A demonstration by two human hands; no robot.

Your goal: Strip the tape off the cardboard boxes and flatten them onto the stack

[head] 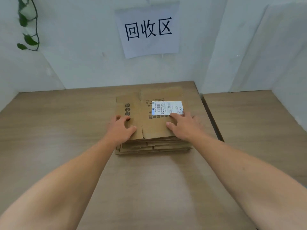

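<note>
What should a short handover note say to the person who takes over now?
Left hand: rests on the left part of the top flattened brown cardboard box, gripping nothing.
Right hand: spread open, pressing the same box just below its white shipping label.
The box lies on the stack of flattened brown cardboard on the light wooden table.
Done: this box is flat and stacked; no tape shows.
To do: no other box is in view.
</note>
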